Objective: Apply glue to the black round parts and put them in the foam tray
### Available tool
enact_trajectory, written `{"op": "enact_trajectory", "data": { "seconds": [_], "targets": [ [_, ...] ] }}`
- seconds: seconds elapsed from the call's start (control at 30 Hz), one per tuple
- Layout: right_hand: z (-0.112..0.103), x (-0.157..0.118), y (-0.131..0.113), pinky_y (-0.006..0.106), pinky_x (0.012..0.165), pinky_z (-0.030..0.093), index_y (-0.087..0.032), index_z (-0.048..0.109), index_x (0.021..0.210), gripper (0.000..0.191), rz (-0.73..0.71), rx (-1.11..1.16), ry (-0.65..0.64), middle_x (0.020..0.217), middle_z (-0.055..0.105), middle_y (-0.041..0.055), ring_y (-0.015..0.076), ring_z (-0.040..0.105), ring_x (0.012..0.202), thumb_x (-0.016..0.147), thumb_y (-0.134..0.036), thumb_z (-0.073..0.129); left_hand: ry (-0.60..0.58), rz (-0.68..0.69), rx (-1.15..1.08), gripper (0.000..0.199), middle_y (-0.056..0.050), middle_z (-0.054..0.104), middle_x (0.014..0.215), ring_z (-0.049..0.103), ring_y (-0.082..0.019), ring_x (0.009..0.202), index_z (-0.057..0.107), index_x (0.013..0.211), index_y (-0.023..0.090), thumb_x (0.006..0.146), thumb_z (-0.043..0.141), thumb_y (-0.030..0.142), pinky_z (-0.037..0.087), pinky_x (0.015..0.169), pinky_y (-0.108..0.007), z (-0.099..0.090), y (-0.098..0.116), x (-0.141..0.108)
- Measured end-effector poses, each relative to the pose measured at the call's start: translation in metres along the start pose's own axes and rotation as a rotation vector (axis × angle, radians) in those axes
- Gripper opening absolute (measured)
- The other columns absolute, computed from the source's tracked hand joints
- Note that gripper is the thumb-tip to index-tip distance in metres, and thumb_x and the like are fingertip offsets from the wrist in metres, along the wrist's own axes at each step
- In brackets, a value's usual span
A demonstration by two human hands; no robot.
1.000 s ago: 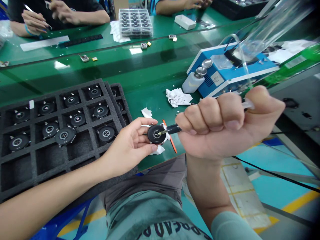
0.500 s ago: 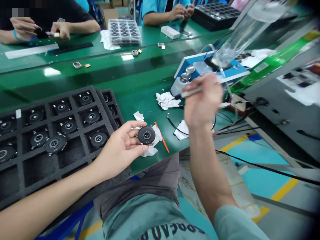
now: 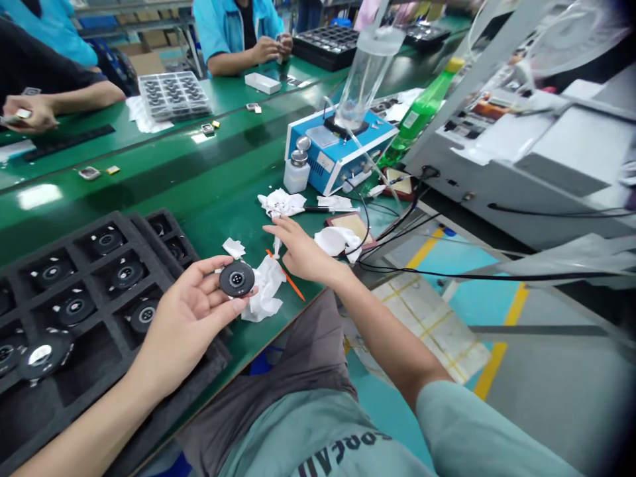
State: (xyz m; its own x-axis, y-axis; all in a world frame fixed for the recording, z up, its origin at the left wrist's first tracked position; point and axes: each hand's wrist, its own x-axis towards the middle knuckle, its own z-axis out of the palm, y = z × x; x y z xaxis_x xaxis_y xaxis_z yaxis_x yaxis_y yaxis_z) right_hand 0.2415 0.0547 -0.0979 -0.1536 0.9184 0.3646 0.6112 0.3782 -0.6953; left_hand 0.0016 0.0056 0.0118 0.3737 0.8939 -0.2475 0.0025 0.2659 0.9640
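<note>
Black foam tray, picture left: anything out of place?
Yes: one round black casing appears perched askew on top of the black foam tray, instead of down in a compartment like the other round casings there.

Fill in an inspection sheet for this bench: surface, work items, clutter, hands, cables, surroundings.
Surface: glossy green tabletop, reflecting light.
Work items: round black device; dark grey foam tray with similar devices.
Clutter: crumpled white tissues, thin orange stick.
Hands: left hand holds the round black device; right hand is near the stick, grip unclear.
Cables: slim black cables at right, crossing past the tabletop's edge.
Surroundings: boxy blue machine; another person's hands across the tabletop.
</note>
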Motion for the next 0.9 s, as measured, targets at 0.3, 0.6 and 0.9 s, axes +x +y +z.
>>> {"op": "enact_trajectory", "data": {
  "seconds": [0.3,0.6,0.9],
  "targets": [
    [-0.112,-0.039,0.059,0.041,0.075,0.057,-0.016,0.065,0.116,0.052,0.803,0.115,0.705,0.09,0.07,0.0091,0.0252,0.064,0.085,0.065,-0.018,0.075,0.01,0.011,0.02,0.057,-0.007,0.078,0.109,0.077,-0.02,0.096,0.058,0.121,0.018,0.073,0.089,0.019,0.063,0.091,-0.031,0.003,0.001,-0.002],
    [-0.093,-0.058,-0.009,0.015,0.041,0.036,-0.019,0.072,0.091,0.032,0.654,1.104,0.553,0.069,0.059,-0.0043,0.0039,0.045,0.051,0.064,-0.031,0.085,0.039,0.023,0.016,0.059,-0.006,0.078,0.11,0.077,-0.018,0.097,0.057,0.122,0.018,0.073,0.089,0.015,0.062,0.091,-0.028,0.006,0.004,-0.001],
    [-0.048,-0.061,-0.074,0.025,0.055,0.054,-0.022,0.077,0.087,0.007,0.266,1.054,0.369,0.088,0.077,0.0034,0.0126,0.066,0.067,0.083,-0.027,0.078,0.032,-0.031,0.021,0.059,-0.005,0.077,0.106,0.076,-0.017,0.094,0.056,0.121,0.015,0.071,0.087,0.01,0.06,0.09,-0.03,0.023,0.01,0.01]
  ]
}}
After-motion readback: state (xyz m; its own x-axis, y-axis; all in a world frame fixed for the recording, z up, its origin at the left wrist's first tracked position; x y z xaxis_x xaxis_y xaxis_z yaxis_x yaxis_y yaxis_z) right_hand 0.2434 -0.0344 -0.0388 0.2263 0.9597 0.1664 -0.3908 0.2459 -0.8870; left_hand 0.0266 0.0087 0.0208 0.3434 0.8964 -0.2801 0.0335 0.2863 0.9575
